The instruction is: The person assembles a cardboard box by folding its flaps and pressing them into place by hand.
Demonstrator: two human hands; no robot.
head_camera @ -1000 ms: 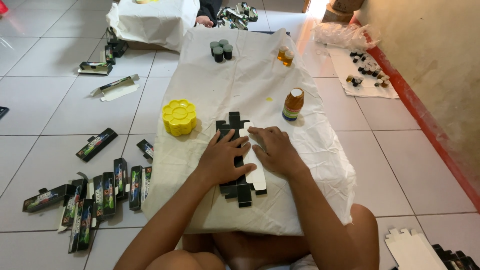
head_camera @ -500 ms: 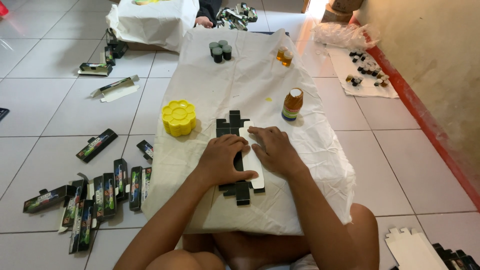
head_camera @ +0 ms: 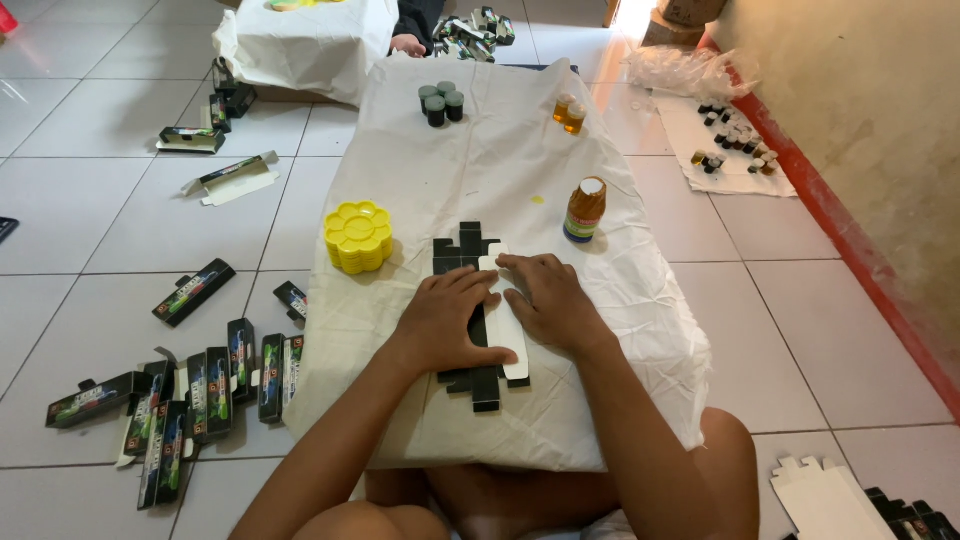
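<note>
Hands barely shifted since earlier: left hand (head_camera: 450, 320) and right hand (head_camera: 548, 302), grips flat, open, atop the flat black carton (head_camera: 478, 310), nothing clasped.

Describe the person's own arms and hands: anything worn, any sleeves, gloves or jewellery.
Both arms are bare along all of their length that shows, with no sleeves in view. The left hand and right hand wear no gloves. No watch, bracelet or ring can be seen on either wrist or on the fingers. No marks or bandages show.
</note>
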